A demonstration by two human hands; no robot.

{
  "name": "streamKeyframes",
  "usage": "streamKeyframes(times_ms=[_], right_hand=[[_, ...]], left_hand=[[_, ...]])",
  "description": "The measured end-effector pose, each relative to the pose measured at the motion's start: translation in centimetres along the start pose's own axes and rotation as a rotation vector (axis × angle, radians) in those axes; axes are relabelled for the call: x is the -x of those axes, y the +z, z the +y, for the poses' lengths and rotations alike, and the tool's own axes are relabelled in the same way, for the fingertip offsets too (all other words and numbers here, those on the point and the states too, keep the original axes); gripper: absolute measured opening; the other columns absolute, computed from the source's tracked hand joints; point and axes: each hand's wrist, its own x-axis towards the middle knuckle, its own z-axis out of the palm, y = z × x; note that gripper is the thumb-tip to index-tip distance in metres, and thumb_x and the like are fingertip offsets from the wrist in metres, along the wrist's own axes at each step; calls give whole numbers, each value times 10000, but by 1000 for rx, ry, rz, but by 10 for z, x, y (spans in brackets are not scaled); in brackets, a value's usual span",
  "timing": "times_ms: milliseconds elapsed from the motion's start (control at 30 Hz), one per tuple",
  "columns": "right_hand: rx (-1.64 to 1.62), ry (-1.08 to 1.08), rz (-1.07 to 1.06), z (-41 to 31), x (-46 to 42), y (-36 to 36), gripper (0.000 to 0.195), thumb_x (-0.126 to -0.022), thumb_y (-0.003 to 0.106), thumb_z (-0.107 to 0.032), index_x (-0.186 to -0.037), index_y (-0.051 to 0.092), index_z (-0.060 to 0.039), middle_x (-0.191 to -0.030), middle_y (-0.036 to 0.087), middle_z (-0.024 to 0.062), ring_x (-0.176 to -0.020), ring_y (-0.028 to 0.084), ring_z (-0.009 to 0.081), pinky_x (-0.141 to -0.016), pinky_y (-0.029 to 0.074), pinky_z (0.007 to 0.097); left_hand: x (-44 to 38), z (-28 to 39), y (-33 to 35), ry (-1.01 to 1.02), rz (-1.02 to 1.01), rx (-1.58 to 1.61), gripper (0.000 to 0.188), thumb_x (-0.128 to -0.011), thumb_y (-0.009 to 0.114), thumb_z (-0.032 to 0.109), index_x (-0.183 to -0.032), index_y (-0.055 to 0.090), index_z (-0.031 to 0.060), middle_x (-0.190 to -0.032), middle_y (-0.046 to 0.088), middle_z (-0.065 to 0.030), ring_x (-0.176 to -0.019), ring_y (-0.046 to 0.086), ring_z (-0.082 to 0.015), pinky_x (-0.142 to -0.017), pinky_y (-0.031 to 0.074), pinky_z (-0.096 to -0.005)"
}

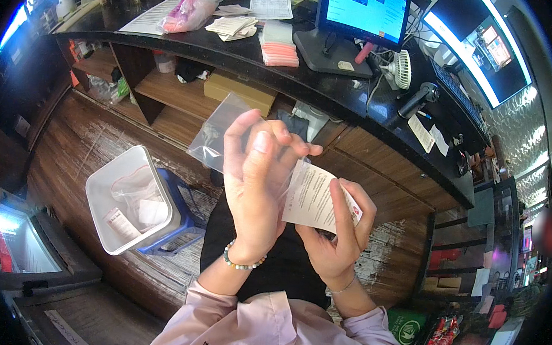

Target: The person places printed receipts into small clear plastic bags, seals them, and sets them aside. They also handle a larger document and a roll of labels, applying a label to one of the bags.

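Observation:
In front of my lap, my left hand point(256, 181) has curled fingers with a clear plastic bag point(212, 130) behind them; the bag spreads out to the left past the index finger. My right hand point(341, 228) pinches a printed white paper card point(315, 196) between thumb and fingers. The card's left edge meets clear plastic beside my left palm; whether it lies inside the plastic cannot be told. To the left, a white plastic bin point(95, 199) on a blue stool point(177, 233) holds a clear zip bag point(135, 187) and printed cards point(122, 224).
Ahead runs a black counter point(337, 93) with stacked cards point(232, 26), pink-edged zip bags point(280, 52), a filled plastic bag point(191, 8), a monitor point(361, 11) and a small fan point(400, 70). Shelves below hold a cardboard box point(238, 89). A dark cabinet stands at lower left.

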Motion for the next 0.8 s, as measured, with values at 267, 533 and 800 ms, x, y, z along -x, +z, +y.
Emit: streamKeyframes(times_ms=[267,533,800], right_hand=[[-1,78,82,5,-5,6,748,-719,809,-3,-1402,507,25,-1316,464,209,-1172,548,363,-946,507,423],[-227,196,44,3,-12,-7,761,-732,809,-15,-1418,482,25,-1350,445,213,-1223,522,348,-989,489,415],[-869,669,125,-5,-16,-27,749,-885,664,59,-1499,239,7,-1142,624,209,-804,700,210,-590,605,279]], left_hand=[[-1,-6,-2,-6,-237,-92,614,-895,587,-85,-1438,324,32,-1209,543,-155,-1181,591,-330,-1030,502,-534],[-7,-6,-5,-107,-303,-177,655,-878,630,-115,-1434,313,21,-1237,555,-199,-1182,617,-348,-996,529,-441],[-9,-1,-5,-201,-314,-154,605,-900,604,-127,-1397,291,18,-1210,567,-191,-1162,633,-308,-969,551,-398]])
